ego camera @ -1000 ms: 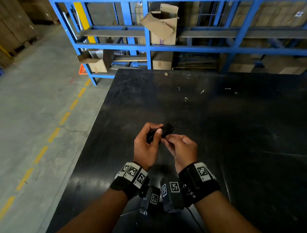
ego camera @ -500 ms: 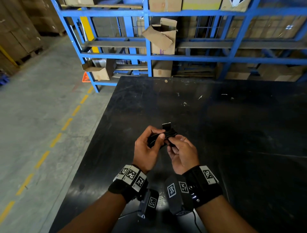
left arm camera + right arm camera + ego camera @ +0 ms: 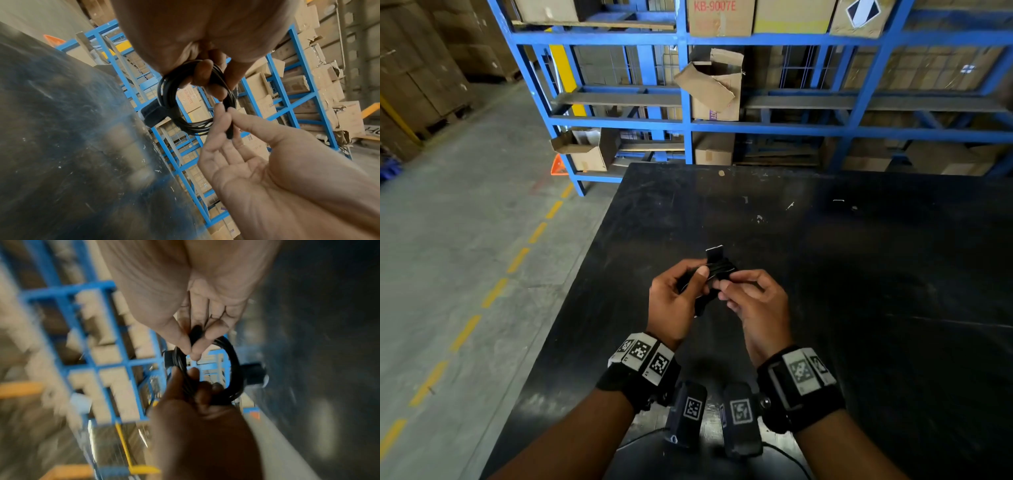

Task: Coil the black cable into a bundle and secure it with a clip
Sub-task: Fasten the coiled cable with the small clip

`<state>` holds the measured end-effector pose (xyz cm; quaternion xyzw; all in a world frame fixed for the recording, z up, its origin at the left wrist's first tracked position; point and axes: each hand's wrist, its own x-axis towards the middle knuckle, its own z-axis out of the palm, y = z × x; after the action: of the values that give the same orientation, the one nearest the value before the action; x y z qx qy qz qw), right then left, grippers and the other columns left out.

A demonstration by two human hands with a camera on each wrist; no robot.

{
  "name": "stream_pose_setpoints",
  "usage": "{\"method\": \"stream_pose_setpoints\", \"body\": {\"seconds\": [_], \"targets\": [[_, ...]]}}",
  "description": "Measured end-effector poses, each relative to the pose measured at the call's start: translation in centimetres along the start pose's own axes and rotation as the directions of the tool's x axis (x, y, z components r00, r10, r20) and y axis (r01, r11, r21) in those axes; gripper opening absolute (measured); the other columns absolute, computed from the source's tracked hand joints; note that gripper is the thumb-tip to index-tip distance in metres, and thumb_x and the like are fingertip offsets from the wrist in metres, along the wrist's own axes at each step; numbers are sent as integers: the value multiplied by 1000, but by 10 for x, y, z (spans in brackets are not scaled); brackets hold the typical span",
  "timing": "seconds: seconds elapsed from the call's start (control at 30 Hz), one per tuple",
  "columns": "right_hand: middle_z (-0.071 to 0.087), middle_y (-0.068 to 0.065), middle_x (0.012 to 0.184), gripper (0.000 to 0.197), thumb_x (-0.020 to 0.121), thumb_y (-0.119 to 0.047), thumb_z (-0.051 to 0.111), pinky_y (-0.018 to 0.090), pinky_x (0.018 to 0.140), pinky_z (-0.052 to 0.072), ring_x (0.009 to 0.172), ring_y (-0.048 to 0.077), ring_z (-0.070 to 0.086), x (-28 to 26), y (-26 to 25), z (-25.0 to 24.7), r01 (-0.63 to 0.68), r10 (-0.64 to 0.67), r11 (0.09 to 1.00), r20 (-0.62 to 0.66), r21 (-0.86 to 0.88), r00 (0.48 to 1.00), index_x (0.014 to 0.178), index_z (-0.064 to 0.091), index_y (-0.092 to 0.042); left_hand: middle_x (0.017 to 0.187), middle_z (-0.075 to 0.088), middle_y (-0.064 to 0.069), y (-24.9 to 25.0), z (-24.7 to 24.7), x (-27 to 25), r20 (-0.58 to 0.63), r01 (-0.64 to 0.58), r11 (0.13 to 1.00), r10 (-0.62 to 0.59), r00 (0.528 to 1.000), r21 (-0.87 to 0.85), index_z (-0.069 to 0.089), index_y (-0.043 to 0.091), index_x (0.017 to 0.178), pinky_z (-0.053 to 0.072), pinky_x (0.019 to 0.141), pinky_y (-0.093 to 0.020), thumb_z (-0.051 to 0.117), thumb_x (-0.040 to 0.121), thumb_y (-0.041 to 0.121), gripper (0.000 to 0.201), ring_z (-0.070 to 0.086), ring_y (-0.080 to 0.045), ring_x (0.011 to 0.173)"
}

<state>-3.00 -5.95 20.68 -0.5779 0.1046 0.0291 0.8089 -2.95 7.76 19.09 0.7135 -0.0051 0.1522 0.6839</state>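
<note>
I see my left hand (image 3: 674,301) gripping the glossy black cable (image 3: 197,104) coil above the scuffed dark surface (image 3: 859,274); my right hand (image 3: 755,301) pinches its end. A flat strap-like clip (image 3: 153,113) juts at nine o'clock; the fastening is unclear.

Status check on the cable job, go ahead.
Left hand grips the coiled black cable. Right hand pinches the cable's end. Black strap on the coil, tab sticking out. Nothing in the way.

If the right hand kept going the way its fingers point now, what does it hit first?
Most likely the left hand: the right hand pinches the black cable coil and points leftward across it, thumbs nearly touching. Depth is hard to judge.
</note>
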Motion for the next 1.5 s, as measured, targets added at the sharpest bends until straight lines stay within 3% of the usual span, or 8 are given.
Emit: {"method": "stream_pose_setpoints", "body": {"seconds": [0.1,0.3,0.5,0.73,0.87,1.07,1.27,1.5], "targets": [[75,3,88,23,78,1,80,26,67,57,73,15,70,0,8,-5,326,-328,862,63,-388,942,92,68,-12,70,65,-11,-1,-1,5,-10,25,1000,-25,1000,18,76,7,102,51,61,-18,61,101,0,17,60,-5,62],[62,2,87,17,75,-2,69,32,70,51,82,20,58,0,4,-16,708,-631,224,454,-669,629,90,67,-10,64,64,0,3,1,4,-5,40,996,-39,999,77,78,9,101,53,64,-21,63,100,5,16,62,-8,62],[59,1,85,6,83,-12,71,36,70,51,80,19,56,8,-15,-26,727,-589,107,545,-678,596,88,68,-12,65,68,-1,-1,-3,7,36,33,986,-39,999,162,80,12,99,53,67,-24,66,98,11,14,63,-9,62],[64,-4,108,13,77,-12,82,31,84,57,100,10,65,23,-34,-36,741,-464,303,587,-599,664,83,70,-15,85,79,6,4,-18,7,227,-112,932,33,973,346,80,18,103,56,75,-23,68,98,17,13,71,0,72],[76,-1,88,16,69,-2,88,31,76,63,83,8,74,25,-35,-38,618,-344,557,523,-555,780,75,75,-8,89,79,7,11,-24,8,381,-209,885,38,924,417,79,20,102,56,77,-23,67,99,17,13,74,-6,82],[78,1,77,28,64,0,89,28,74,60,77,11,75,38,-35,-41,452,-235,705,422,-546,876,80,74,-17,96,80,10,14,-24,17,457,-218,888,10,889,405,79,24,109,54,82,-20,67,100,21,15,74,-3,91],[77,8,80,24,66,10,85,30,74,60,74,17,73,44,-37,-50,215,-143,928,244,-304,959,77,77,-10,118,77,-3,1,-41,28,325,14,987,-65,944,158,69,15,129,57,95,-26,81,88,15,42,74,-12,108],[76,5,77,18,77,8,75,26,73,58,73,15,71,49,-18,-63,-211,207,977,97,33,973,84,74,-10,92,83,-12,-20,-45,23,192,397,909,-371,909,-125,78,9,105,63,79,-29,69,93,-1,18,81,-21,84]]}}
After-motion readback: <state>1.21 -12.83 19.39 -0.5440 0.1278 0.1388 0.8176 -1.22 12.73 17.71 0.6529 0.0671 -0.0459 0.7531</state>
